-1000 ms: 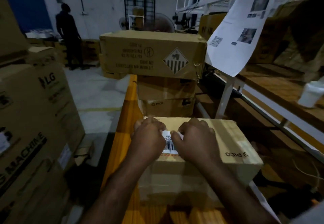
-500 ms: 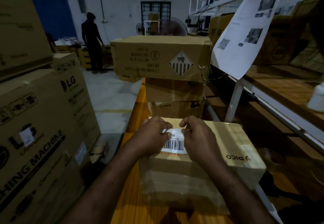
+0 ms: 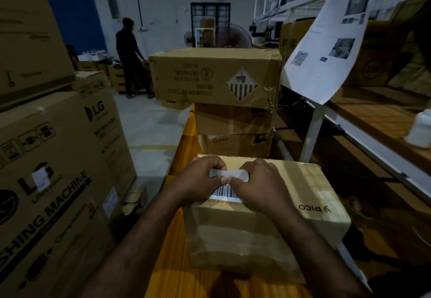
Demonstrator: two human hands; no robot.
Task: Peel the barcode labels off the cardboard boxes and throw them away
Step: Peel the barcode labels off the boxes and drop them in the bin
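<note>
While LG cartons (image 3: 58, 169) crowd the left side, a stack of closed boxes (image 3: 224, 102) blocks the far end of the bench (image 3: 184, 274). Nearest, a closed PICO box (image 3: 291, 207) sits at the right bench edge. Left hand (image 3: 200, 181) and right hand (image 3: 261, 186) fingers pinch its barcode label (image 3: 227, 182), top edge lifted off the lid.

barcode label (image 3: 225, 189) far edge now lifted, curled back
</note>
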